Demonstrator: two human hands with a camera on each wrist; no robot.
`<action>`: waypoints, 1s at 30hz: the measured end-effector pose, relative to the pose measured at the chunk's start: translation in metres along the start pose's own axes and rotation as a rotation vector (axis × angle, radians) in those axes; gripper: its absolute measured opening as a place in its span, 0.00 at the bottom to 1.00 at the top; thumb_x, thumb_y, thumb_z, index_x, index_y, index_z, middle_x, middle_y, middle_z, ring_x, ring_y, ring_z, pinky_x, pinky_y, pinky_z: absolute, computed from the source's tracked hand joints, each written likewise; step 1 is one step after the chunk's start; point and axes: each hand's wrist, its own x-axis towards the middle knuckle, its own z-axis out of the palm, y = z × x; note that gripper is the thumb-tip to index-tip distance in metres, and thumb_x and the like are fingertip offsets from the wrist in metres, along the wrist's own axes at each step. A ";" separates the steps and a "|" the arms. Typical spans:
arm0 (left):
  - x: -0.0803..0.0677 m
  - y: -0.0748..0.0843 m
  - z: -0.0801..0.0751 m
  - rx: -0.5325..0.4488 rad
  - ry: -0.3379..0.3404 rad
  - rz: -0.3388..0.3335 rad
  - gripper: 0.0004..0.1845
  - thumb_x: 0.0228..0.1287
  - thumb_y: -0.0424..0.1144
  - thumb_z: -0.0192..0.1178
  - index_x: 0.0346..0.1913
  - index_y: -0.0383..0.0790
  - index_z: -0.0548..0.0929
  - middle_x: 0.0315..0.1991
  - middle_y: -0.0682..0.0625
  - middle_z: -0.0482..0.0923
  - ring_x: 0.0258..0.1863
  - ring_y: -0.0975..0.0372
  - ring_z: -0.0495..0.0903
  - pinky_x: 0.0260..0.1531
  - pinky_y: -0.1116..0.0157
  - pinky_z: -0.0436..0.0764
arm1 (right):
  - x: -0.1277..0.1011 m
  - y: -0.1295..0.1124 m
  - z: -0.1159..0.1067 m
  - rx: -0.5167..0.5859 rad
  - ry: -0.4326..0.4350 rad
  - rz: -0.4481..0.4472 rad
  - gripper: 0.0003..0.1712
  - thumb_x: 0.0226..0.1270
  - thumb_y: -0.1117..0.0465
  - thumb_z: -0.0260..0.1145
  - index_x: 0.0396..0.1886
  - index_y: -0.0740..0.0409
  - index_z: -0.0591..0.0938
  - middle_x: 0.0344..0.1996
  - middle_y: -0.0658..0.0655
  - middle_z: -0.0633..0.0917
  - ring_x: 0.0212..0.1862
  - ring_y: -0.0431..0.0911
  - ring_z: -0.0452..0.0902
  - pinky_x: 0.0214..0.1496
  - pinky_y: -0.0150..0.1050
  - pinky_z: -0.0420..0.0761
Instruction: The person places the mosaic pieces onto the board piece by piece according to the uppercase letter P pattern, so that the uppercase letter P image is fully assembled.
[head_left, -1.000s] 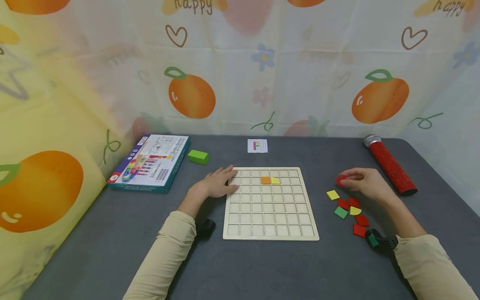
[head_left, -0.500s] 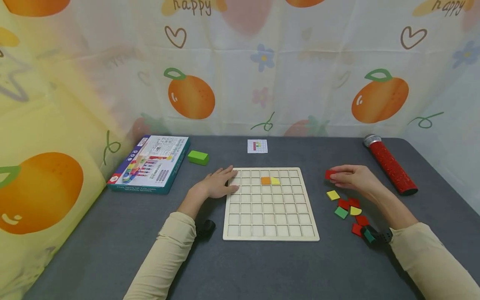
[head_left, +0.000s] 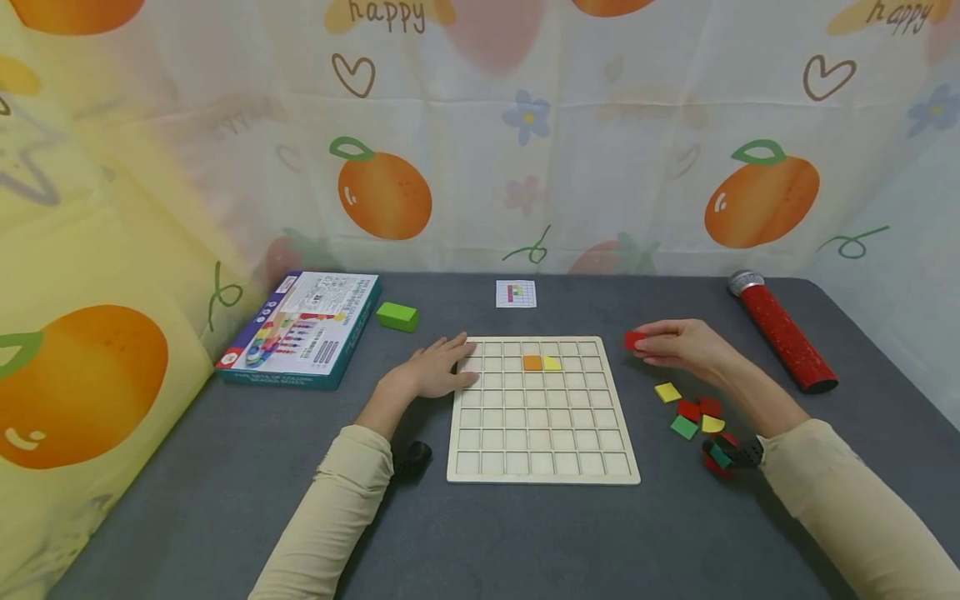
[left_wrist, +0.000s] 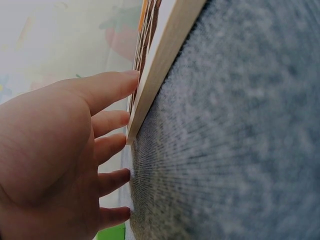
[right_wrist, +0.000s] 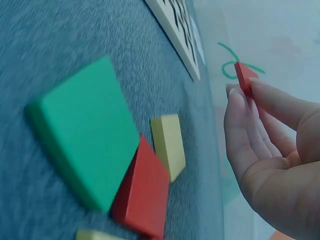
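Near the table's (head_left: 225,500) left edge lie a teal game box (head_left: 300,327) and a green block (head_left: 397,316). The left hand (head_left: 432,372) rests flat, fingers straight, on the far left corner of a wooden grid board (head_left: 542,454) holding an orange tile (head_left: 532,362) and a yellow tile (head_left: 552,363). Just off the board's right edge, the right hand (head_left: 678,343) pinches a red tile (head_left: 634,340) between thumb and fingertips above the table, with loose coloured tiles (head_left: 693,414) near its wrist and a red tube (head_left: 782,331) toward the far right corner.
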 end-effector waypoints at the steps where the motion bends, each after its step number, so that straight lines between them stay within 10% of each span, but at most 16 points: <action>1: 0.000 0.000 0.000 0.003 0.004 0.003 0.35 0.72 0.54 0.48 0.76 0.44 0.52 0.76 0.46 0.42 0.73 0.47 0.41 0.66 0.44 0.44 | 0.001 -0.001 0.002 0.002 -0.009 -0.003 0.33 0.67 0.60 0.65 0.64 0.75 0.67 0.45 0.56 0.82 0.47 0.46 0.81 0.51 0.40 0.78; 30: -0.006 0.004 -0.002 0.001 0.009 0.015 0.35 0.73 0.53 0.48 0.76 0.44 0.53 0.76 0.46 0.42 0.73 0.47 0.41 0.66 0.43 0.45 | 0.039 -0.022 0.065 -0.017 -0.104 0.053 0.27 0.65 0.65 0.66 0.61 0.70 0.72 0.54 0.67 0.77 0.44 0.47 0.80 0.48 0.40 0.80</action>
